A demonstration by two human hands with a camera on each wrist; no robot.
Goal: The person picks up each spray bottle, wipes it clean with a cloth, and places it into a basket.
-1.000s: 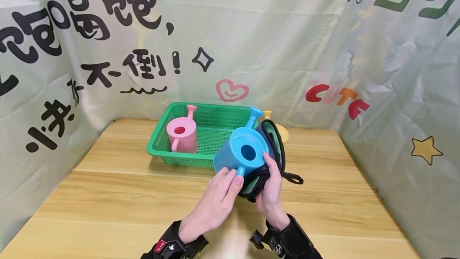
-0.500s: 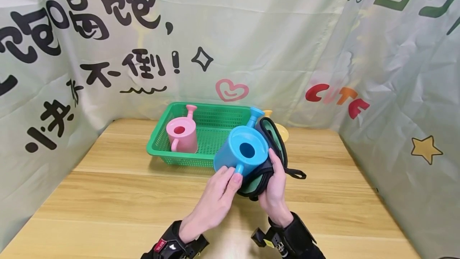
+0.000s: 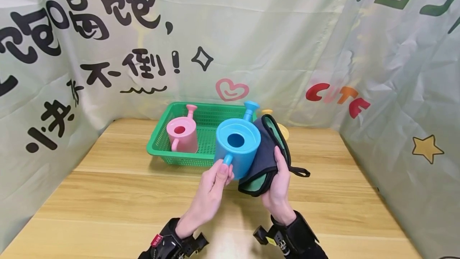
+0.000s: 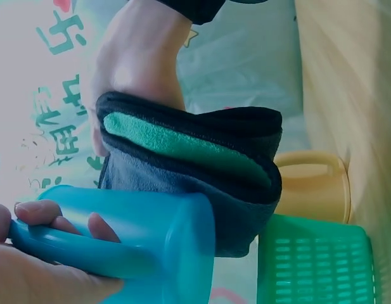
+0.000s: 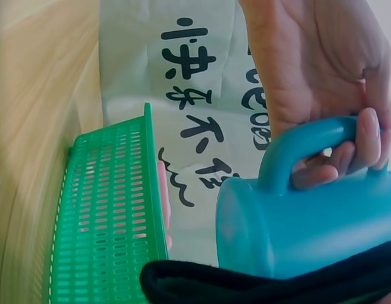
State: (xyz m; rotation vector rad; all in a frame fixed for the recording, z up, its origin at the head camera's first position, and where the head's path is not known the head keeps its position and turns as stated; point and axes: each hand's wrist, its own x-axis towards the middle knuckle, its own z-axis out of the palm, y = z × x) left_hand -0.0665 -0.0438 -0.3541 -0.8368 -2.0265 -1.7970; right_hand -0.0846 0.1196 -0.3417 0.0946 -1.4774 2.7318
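My left hand (image 3: 208, 189) grips the handle of a blue watering can (image 3: 238, 161), held up in front of the basket with its spout pointing to the back. In the right wrist view the fingers curl round that handle (image 5: 303, 142). My right hand (image 3: 279, 187) holds a folded cleaning cloth (image 3: 264, 153), dark grey outside, green inside, with black edging and a hanging loop. The cloth lies against the right side of the can. In the left wrist view its green fold (image 4: 176, 142) shows above the can.
A green plastic basket (image 3: 153, 147) stands behind the hands on the wooden table (image 3: 118, 195). Inside it, at the left, is a pink watering can (image 3: 187, 143). A yellow watering can (image 3: 283, 132), partly hidden by the cloth, stands right of the basket. Printed fabric walls enclose the table.
The blue watering can has turned more upright and shifted slightly left; my left fingers have gone round its handle. The cloth, in my right hand, has moved slightly right and shows more of its grey face.
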